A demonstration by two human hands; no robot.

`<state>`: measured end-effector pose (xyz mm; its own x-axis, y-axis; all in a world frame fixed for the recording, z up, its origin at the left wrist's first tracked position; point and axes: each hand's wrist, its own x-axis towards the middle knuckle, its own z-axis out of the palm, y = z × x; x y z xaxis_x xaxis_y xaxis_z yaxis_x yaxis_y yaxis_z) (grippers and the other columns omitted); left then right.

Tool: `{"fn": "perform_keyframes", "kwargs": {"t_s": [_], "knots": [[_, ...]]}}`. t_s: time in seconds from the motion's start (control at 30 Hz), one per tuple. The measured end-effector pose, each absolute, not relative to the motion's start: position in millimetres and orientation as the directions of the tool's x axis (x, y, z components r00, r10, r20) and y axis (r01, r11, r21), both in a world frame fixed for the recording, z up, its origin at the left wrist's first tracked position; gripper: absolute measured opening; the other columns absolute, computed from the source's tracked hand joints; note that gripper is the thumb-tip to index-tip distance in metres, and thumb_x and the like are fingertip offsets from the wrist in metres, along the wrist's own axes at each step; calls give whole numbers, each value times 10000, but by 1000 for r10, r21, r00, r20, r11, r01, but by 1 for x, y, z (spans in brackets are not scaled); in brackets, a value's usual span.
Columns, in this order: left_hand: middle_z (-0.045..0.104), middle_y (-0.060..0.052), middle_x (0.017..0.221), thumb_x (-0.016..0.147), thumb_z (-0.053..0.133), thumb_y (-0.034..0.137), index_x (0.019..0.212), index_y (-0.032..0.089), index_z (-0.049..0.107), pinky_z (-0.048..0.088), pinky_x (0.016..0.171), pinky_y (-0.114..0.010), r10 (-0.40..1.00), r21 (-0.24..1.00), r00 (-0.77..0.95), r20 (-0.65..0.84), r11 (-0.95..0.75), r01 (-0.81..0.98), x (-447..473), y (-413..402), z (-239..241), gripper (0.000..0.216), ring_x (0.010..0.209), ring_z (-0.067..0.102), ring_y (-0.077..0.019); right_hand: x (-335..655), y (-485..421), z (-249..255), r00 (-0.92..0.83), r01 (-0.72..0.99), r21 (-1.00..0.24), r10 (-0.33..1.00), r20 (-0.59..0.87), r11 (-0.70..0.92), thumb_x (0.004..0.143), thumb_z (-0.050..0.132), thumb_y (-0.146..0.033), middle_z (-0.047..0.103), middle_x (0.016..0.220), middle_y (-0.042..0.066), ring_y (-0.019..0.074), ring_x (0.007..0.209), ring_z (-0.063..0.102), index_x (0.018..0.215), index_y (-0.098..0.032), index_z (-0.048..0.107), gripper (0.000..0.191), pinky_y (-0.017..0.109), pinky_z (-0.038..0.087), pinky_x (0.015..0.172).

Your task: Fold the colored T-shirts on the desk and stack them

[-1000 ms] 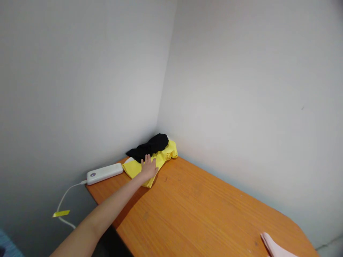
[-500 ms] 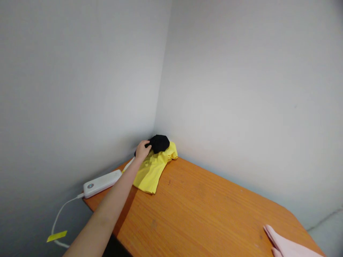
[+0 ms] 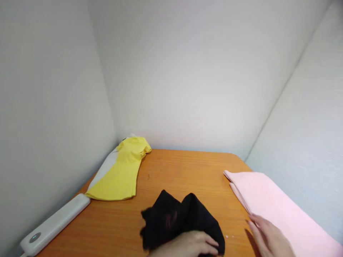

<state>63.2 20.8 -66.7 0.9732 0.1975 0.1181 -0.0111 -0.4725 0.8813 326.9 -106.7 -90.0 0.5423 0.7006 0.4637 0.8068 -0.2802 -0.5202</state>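
Black cloth (image 3: pixel 182 217) has come off the corner heap and now lies bunched at the near middle of the tabletop (image 3: pixel 187 167), well apart from the yellow cloth (image 3: pixel 120 175). Walls close three sides, and bare wood lies between the cloths. Pink cloth (image 3: pixel 273 200) runs along the right edge. Left hand (image 3: pixel 187 246) rests on the black cloth, and I cannot tell if it grips. Right hand (image 3: pixel 268 239), fingers flat, touches the pink cloth.
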Motion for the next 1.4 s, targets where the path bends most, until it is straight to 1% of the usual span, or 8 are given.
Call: {"fn": "perform_keyframes", "kwargs": {"t_s": [0.4,0.57,0.7,0.83,0.97,1.07,1.23,1.4], "knots": [[659,-45,1071,958,410,518,1022,210,663,409,994,-307,340,963,923,-181,-130,237,-23,-7,-47,404,1067,591,-178,217,-83,-49,72,611,-791,994,81,20,890,548,-494,665,1130,95,250,1042,607,1139,-213,641,387,397,476,936],[617,-15,698,934,381,573,747,174,576,463,720,-273,773,882,591,-231,-90,462,-61,-1,-71,482,715,606,-178,233,-77,-72,308,693,-716,931,194,-80,948,444,-467,667,1066,118,267,995,611,1068,-191,626,352,419,472,910],[633,-45,905,911,484,456,1160,192,509,493,824,-357,940,818,336,49,-231,527,-78,15,-81,364,878,635,-223,250,-73,-69,427,848,-503,775,466,-164,952,426,-424,618,1055,135,292,1002,565,1069,-182,591,315,471,439,905],[506,-135,1334,888,479,216,1488,252,250,380,1058,-504,857,651,427,289,-503,568,-59,38,-67,643,1248,493,-260,227,-82,-43,435,886,-425,654,619,-188,945,460,-416,573,806,73,226,780,553,880,-190,566,259,361,438,733],[276,-83,1558,800,438,13,1324,274,522,275,1138,-520,703,495,600,381,-703,510,-25,56,-49,591,1433,254,-264,188,-98,-36,235,830,-557,919,317,-20,970,423,-348,486,573,-24,132,508,476,738,-212,538,293,261,383,542],[478,-90,1435,815,501,53,1012,216,658,317,1117,-492,666,545,660,347,-716,436,-10,52,-40,300,1358,385,-272,179,-105,-45,74,773,-630,975,209,76,928,470,-282,667,913,56,191,835,635,1014,-202,624,194,289,490,776],[682,-73,922,901,563,355,897,181,662,522,819,-355,753,813,634,175,-474,338,-1,13,-37,200,898,637,-231,182,-106,-52,41,713,-693,980,195,109,705,769,-481,350,1485,166,332,1377,310,1475,-168,313,948,461,309,1127],[577,-84,1316,850,647,451,1271,257,589,388,1078,-391,624,907,758,189,-407,108,6,-24,-40,467,1259,497,-277,172,-102,-52,12,638,-740,958,287,214,691,771,-376,425,1414,168,335,1343,358,1437,-163,351,882,499,276,1138]]}}
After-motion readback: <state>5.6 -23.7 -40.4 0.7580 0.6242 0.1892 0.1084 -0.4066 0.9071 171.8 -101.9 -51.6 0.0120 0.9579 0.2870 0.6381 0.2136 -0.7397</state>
